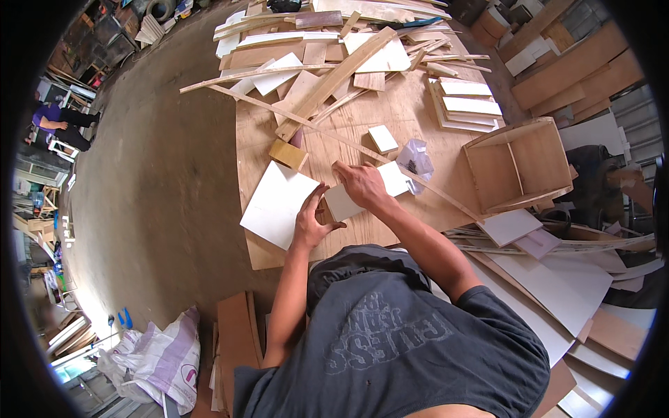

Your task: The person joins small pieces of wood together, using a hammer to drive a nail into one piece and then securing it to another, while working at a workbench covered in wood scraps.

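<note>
My left hand [313, 219] curves beside the left end of a small pale panel [341, 204], thumb and fingers apart. Over that panel is my right hand [361, 184], its fingers bent together and pointing left; whatever they may grip is hidden. A white piece [394, 180] shows past my right wrist; I cannot tell whether it belongs to the same panel. Left of my hands lies a larger white panel [279, 203], with a yellowish wooden block [288, 155] at its far corner. Beyond my right hand are a small white block [382, 138] and a clear plastic bag [416, 166] with small dark pieces.
A long thin wooden strip [411, 177] crosses the wooden table [446, 202] diagonally. Boards and offcuts [313, 76] pile up at the far end. Stacked white panels [470, 104] and an open wooden box [519, 164] stand right. Another person [59, 125] is far left.
</note>
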### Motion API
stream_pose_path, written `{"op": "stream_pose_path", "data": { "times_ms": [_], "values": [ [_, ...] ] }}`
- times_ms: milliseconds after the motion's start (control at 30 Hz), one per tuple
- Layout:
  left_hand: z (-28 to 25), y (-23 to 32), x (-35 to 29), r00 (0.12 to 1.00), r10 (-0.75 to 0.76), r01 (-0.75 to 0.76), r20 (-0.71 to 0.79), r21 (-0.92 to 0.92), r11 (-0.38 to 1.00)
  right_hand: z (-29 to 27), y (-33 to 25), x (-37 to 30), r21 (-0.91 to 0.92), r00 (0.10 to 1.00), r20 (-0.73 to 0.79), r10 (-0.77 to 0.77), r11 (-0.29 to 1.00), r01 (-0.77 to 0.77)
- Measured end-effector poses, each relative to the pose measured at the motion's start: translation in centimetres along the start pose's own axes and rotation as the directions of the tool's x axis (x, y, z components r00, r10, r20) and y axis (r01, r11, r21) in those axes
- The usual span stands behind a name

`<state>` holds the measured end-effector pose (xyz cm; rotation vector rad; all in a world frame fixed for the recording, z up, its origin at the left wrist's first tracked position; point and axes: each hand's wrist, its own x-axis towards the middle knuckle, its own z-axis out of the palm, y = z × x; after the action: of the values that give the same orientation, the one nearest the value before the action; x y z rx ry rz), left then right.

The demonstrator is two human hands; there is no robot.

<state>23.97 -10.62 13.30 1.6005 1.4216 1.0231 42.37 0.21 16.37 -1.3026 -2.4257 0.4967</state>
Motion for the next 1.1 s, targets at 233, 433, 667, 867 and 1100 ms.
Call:
{"op": "stream_pose_path", "data": {
  "times_ms": [233, 433, 667, 867, 1100],
  "values": [
    [-0.2, -0.1, 0.0, 0.998, -0.008, 0.008, -0.063, -0.003, 1.000, 0.7, 0.1, -0.4, 0.008, 0.998, 0.004, -0.063, 0.998, 0.063],
    [0.5, 1.8, -0.1, 0.917, 0.318, -0.217, -0.239, 0.370, 0.903, 0.1, -0.2, 0.0, -0.040, 0.995, 0.065, -0.077, 0.996, 0.080],
    [1.1, 1.2, -0.5, 0.927, 0.303, -0.252, -0.223, 0.231, 0.940, -0.1, -0.5, 0.2, -0.024, 1.000, 0.025, 0.013, 1.000, -0.012],
    [0.8, 1.2, -1.1, 0.954, 0.215, -0.193, -0.209, 0.123, 0.974, -1.3, -2.4, -2.9, 0.246, 0.934, -0.350, -0.072, 0.955, 0.166],
    [0.6, 1.5, -1.1, 0.947, 0.259, -0.228, -0.192, 0.171, 0.959, -0.9, -3.3, -8.0, 0.439, 0.980, -0.197, -0.014, 0.893, 0.101]
  ]
}}
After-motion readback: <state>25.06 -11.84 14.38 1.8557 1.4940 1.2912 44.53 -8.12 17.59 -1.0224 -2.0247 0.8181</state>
